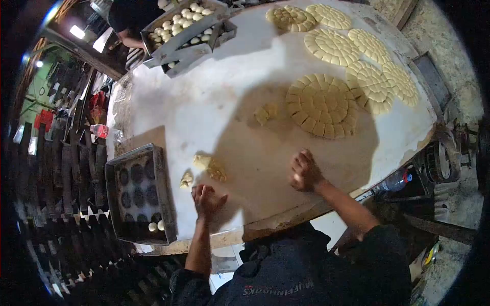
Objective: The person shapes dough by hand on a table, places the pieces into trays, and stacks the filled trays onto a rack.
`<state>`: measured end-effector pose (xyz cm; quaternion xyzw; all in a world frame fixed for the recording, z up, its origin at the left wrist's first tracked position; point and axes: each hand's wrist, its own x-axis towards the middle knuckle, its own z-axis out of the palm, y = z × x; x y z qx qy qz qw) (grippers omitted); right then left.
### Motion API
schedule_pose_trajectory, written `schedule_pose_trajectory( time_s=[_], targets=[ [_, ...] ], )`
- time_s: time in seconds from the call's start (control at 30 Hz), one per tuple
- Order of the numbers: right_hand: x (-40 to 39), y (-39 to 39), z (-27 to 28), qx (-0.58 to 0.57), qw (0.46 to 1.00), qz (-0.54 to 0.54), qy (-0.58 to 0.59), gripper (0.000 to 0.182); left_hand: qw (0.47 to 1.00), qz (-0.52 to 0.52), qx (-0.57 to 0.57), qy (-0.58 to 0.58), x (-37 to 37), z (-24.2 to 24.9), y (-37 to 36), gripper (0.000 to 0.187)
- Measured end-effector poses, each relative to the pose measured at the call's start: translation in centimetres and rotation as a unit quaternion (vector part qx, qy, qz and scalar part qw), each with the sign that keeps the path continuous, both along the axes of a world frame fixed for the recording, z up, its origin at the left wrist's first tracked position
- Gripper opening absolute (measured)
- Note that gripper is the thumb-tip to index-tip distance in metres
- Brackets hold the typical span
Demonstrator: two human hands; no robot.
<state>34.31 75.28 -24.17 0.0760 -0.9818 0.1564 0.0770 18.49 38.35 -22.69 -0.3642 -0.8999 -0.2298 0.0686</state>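
Note:
My left hand (207, 202) hovers or rests just below a lump of dough (210, 167), its fingers curled but spread apart, with nothing seen in it. A smaller dough scrap (186, 179) lies to its upper left. On the right, my right hand (304, 172) is closed in a fist on or just over the table; anything inside it is hidden. Above that hand lies a round of dough cut into pieces (322, 106), in shadow. Some loose dough pieces (266, 113) sit left of this round.
A dark tray (167, 204) with two dough balls stands at the left edge of the table (189, 102). Trays of dough balls (184, 21) stand at the back left, near another person's arm (131, 41). Several cut rounds (332, 47) lie back right.

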Motion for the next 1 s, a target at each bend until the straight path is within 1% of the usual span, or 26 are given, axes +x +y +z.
schedule_pose_trajectory(
  time_s=[0.03,0.07,0.13,0.17,0.2,0.23,0.27,0.3,0.33,0.37,0.4,0.43,0.5,0.53,0.57,0.6,0.63,0.7,0.77,0.8,0.83,0.87,0.9,0.93,0.97,1.0],
  targets=[
    [-1.5,-1.9,0.2,-0.043,0.998,-0.031,0.031,0.044,0.997,0.05,0.039,-0.049,0.4,-0.3,1.8,0.039],
    [-2.6,-4.0,0.3,-0.085,0.993,-0.062,0.061,0.044,0.995,0.047,0.051,-0.067,1.4,-0.3,3.4,0.041],
    [-1.9,-8.4,-3.3,-0.032,0.997,-0.03,0.066,0.038,0.985,0.044,0.076,-0.146,5.0,1.0,6.3,0.037],
    [-0.7,-8.2,-3.2,-0.033,0.997,-0.028,0.066,0.038,0.979,0.063,0.011,-0.194,8.1,2.6,6.9,0.028],
    [0.9,-7.2,-2.8,0.029,0.997,0.025,0.07,0.034,0.987,-0.075,-0.137,-0.045,9.6,0.3,5.5,0.019],
    [2.3,-5.6,-2.5,0.093,0.99,0.078,0.075,0.031,0.994,-0.071,-0.061,-0.048,11.1,-3.7,1.7,0.017],
    [3.6,-4.0,-2.2,0.156,0.976,0.13,0.078,0.028,0.994,-0.068,-0.008,-0.087,11.5,-3.5,-0.3,0.017],
    [4.7,-2.9,-2.3,0.215,0.956,0.181,0.078,0.025,0.991,-0.114,-0.061,-0.028,10.5,-6.1,-4.9,0.023],
    [4.0,-0.9,-2.5,0.16,0.972,0.168,0.045,0.026,0.996,-0.077,-0.048,-0.01,8.4,-2.6,-4.8,0.023],
    [2.0,1.5,-2.5,0.104,0.982,0.154,0.01,0.028,0.993,0.019,0.094,-0.072,5.8,-0.6,-2.9,0.019],
    [-0.8,2.1,-1.2,0.05,0.993,0.102,0.023,0.029,0.994,0.106,-0.036,0.015,3.1,-4.1,-4.9,0.017],
    [-3.3,1.4,0.1,-0.003,0.998,0.049,0.036,0.029,0.986,0.162,0.003,-0.032,1.1,-1.2,-1.6,0.021],
    [-6.4,-2.6,-0.5,-0.028,0.998,0.0,0.051,0.028,0.988,0.136,0.079,-0.011,-0.1,-1.4,3.8,0.027],
    [-7.1,-3.6,-0.6,-0.047,0.996,-0.042,0.067,0.028,0.988,0.13,0.078,0.014,0.6,-2.3,5.4,0.028],
    [-6.4,-4.1,-0.2,-0.047,0.996,-0.025,0.067,0.028,0.988,0.146,0.033,0.047,2.6,-2.0,6.9,0.03],
    [-4.7,-5.1,0.5,-0.082,0.995,0.008,0.049,0.028,0.986,0.066,0.152,0.025,4.6,-2.1,6.7,0.032],
    [-3.0,-5.9,0.8,-0.118,0.991,0.046,0.031,0.028,0.987,0.111,0.075,-0.094,7.4,1.3,7.5,0.032],
    [0.1,-3.3,-3.0,-0.076,0.987,0.109,0.091,0.024,0.998,-0.03,0.006,-0.057,9.7,-2.9,1.3,0.027],
    [-0.8,1.4,0.2,-0.041,0.985,0.161,0.045,0.023,0.997,-0.018,-0.068,0.032,8.7,-2.6,-3.9,0.023],
    [-2.1,2.5,0.3,-0.06,0.996,0.065,0.025,0.02,0.997,0.005,-0.074,0.026,7.3,-2.3,-4.9,0.023],
    [-3.7,2.6,0.1,-0.075,0.996,-0.038,0.003,0.016,0.995,0.088,-0.047,-0.023,4.8,-2.1,-5.7,0.024],
    [-5.9,1.6,-0.4,-0.066,0.994,-0.079,0.034,0.014,0.984,0.165,-0.016,-0.069,2.1,-2.0,-6.3,0.026],
    [-7.6,0.8,-0.9,-0.053,0.989,-0.123,0.068,0.012,0.986,0.162,0.031,-0.036,0.3,-2.2,-4.7,0.024],
    [-8.5,-0.8,-0.8,-0.049,0.99,-0.118,0.065,0.012,0.981,0.174,0.082,-0.035,-0.6,-2.0,-1.9,0.02],
    [-9.3,-3.0,-0.5,-0.086,0.973,-0.191,0.092,0.01,0.98,0.161,0.098,-0.07,-0.7,-1.0,0.3,0.016],
    [-10.0,-4.7,-0.1,-0.123,0.95,-0.261,0.121,0.009,0.976,0.177,0.116,-0.058,-0.2,-3.3,1.1,0.013]
  ],
)
